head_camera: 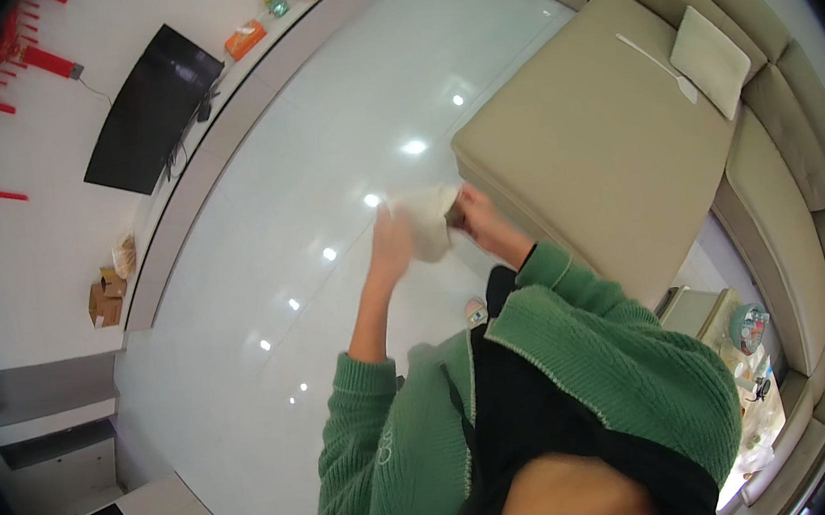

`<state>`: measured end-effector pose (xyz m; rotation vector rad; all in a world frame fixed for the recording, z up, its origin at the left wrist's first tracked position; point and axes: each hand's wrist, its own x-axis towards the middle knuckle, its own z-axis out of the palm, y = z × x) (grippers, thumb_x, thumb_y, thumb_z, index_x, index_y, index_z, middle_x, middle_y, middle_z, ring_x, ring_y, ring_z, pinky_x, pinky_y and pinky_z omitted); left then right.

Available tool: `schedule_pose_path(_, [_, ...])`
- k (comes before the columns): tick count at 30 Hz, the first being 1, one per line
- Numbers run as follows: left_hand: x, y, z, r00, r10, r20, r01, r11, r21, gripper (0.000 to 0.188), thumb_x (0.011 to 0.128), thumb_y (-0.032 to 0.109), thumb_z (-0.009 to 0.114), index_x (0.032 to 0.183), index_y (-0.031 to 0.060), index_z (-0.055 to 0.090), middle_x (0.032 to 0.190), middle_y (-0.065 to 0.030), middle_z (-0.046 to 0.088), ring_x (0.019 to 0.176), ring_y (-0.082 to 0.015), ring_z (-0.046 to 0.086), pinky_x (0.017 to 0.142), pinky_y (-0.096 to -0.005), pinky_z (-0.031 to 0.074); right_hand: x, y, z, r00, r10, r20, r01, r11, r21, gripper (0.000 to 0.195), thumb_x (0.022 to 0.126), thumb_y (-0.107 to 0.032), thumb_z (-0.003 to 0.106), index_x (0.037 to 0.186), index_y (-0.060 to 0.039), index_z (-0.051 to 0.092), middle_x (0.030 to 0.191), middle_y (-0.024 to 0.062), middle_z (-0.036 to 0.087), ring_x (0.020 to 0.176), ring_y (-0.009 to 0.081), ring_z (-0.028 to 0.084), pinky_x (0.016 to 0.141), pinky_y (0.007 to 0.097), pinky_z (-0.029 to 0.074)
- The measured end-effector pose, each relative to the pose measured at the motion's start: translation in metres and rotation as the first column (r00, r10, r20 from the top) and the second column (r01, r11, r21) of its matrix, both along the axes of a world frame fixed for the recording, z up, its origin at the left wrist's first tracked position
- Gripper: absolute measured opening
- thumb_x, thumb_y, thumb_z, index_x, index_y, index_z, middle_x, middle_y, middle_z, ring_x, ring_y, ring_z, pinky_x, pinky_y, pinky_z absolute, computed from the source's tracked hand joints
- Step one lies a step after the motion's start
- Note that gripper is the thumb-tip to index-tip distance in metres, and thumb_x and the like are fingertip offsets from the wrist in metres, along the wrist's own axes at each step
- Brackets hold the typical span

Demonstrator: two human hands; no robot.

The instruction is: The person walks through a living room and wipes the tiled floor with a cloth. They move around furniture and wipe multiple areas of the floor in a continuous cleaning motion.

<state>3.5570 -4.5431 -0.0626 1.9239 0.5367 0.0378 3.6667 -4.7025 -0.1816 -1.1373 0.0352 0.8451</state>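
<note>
A pale cream piece of cloth, blurred by motion, hangs in the air in front of me between my two hands. My left hand grips its left edge, fingers partly hidden behind the blur. My right hand pinches the right edge, where a darker fold or opening shows. Below the cloth is the glossy white tiled floor. Close by on the right stands the front corner of a beige sofa seat.
A white fly swatter and a cushion lie on the sofa. Along the left wall runs a low TV cabinet with a television, an orange tissue pack and cardboard boxes. A cluttered coffee table stands at lower right.
</note>
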Motion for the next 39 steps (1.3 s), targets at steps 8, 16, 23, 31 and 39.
schedule_pose_path(8, [0.153,0.138,0.050,0.987,0.122,0.107,-0.105,0.983,-0.152,0.062,0.103,0.053,0.045,0.116,-0.0047,0.064,0.099,-0.0086,0.066,0.092,-0.0163,0.057,0.085,-0.0311,0.046,0.172,0.096,0.072,0.533,-0.162,0.831,0.300,0.954,-0.007,0.015,0.094,-0.005,0.057,0.108,-0.0019,0.064,0.111,0.0114,0.068,0.102,0.0262,0.065,0.091,0.0340,0.050])
schedule_pose_path(16, [0.338,0.259,0.066,0.960,0.223,0.167,-0.161,0.933,-0.322,0.071,0.100,0.060,0.047,0.116,-0.0066,0.062,0.107,-0.0101,0.066,0.098,-0.0165,0.059,0.087,-0.0314,0.048,0.347,0.203,0.104,0.504,-0.200,0.840,0.341,0.940,0.019,0.016,0.095,-0.008,0.057,0.105,0.0002,0.066,0.113,0.0145,0.068,0.104,0.0278,0.065,0.086,0.0346,0.052])
schedule_pose_path(23, [0.494,0.292,0.109,0.979,0.088,0.185,0.012,0.877,-0.481,0.067,0.103,0.054,0.046,0.123,-0.0088,0.057,0.115,-0.0141,0.065,0.109,-0.0202,0.060,0.096,-0.0353,0.047,0.461,0.246,0.114,0.902,-0.060,0.428,0.036,0.997,0.064,0.032,0.099,-0.023,0.058,0.125,-0.0052,0.061,0.122,0.0084,0.066,0.109,0.0178,0.060,0.090,0.0317,0.049])
schedule_pose_path(31, [0.670,0.409,0.074,0.960,-0.246,0.130,0.272,0.928,-0.255,0.058,0.101,0.048,0.054,0.113,-0.0075,0.064,0.109,-0.0115,0.067,0.099,-0.0173,0.062,0.091,-0.0334,0.048,0.585,0.322,0.139,0.732,0.308,0.608,-0.062,0.919,-0.390,0.044,0.090,-0.022,0.070,0.130,-0.0059,0.061,0.124,0.0148,0.065,0.114,0.0231,0.062,0.094,0.0370,0.050])
schedule_pose_path(39, [0.818,0.431,0.023,0.843,-0.511,0.169,0.460,0.847,0.267,0.033,0.092,0.023,0.070,0.113,-0.0024,0.068,0.106,-0.0124,0.071,0.094,-0.0183,0.067,0.083,-0.0310,0.054,0.816,0.366,0.056,0.724,-0.271,0.634,0.469,0.868,-0.163,0.027,0.097,-0.013,0.058,0.122,-0.0027,0.061,0.117,0.0080,0.065,0.112,0.0217,0.060,0.094,0.0391,0.048])
